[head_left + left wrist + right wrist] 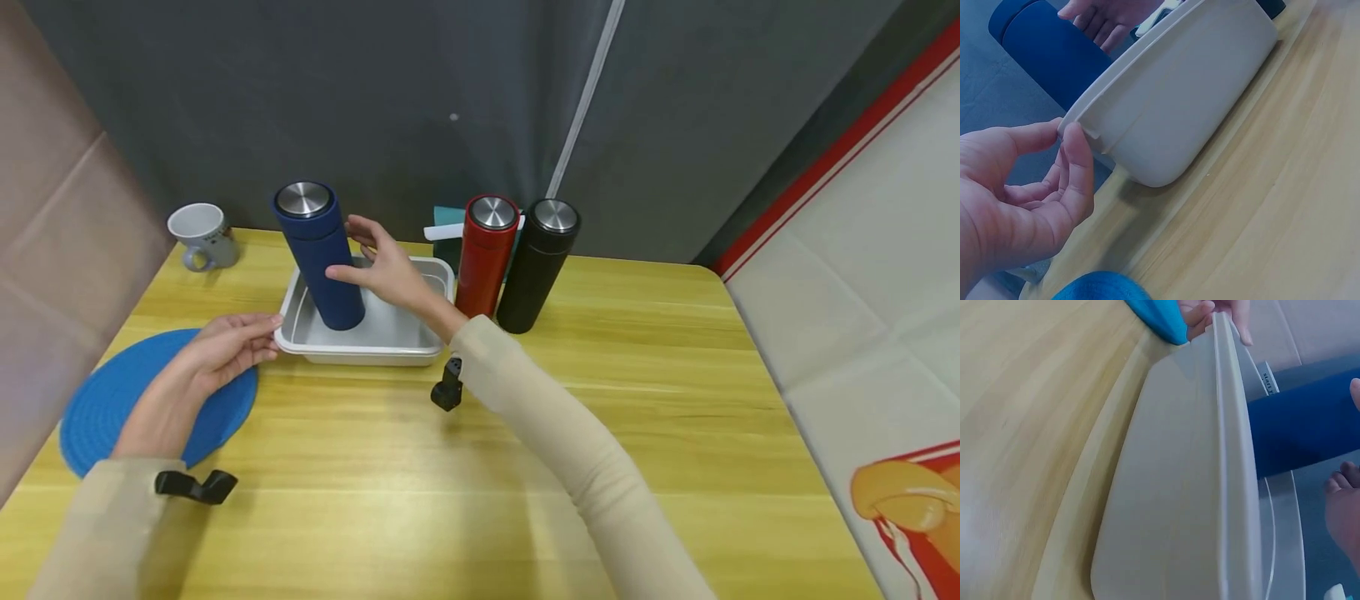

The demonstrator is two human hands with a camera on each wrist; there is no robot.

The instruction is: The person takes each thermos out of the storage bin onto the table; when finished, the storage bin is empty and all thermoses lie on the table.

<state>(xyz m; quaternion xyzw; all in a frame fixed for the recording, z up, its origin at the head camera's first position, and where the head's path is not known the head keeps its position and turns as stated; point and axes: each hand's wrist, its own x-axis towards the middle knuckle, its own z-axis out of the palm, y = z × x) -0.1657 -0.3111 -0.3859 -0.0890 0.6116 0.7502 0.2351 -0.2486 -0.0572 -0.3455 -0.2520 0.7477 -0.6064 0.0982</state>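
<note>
A blue flask [322, 267] with a steel cap stands upright in a shallow metal tray [360, 354] on the yellow table. My right hand [382, 271] is beside the flask, with the thumb on its front and the fingers spread behind it, not wrapped round. In the right wrist view the blue flask [1297, 431] lies between the thumb and fingers [1344, 506], above the tray [1179, 487]. My left hand [225, 346] touches the tray's left front corner. In the left wrist view its thumb and forefinger [1075, 150] meet the rim of the tray [1191, 94], with the flask [1047, 56] behind.
A red flask [486, 254] and a black flask [536, 262] stand just right of the tray. At the back left is a white mug [201, 236]. A blue round mat [112, 408] lies under my left wrist. A dark curtain closes the table's far edge.
</note>
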